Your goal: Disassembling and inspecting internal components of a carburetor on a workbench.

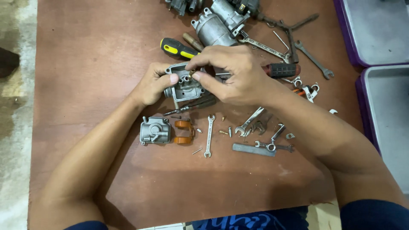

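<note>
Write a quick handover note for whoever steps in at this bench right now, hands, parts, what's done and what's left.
Left hand: grips the grey carburetor body above the brown table.
Right hand: fingers pinch a small brass part at the body's open face.
Done: float bowl is off, lying beside the orange float; loose screws near the small wrench.
Left: body is open; bowl, float and screws unfitted.

Matt grey cast-metal carburetor body [186, 85], glossy orange plastic float [184, 131], smooth brown wooden table [98, 64].
</note>
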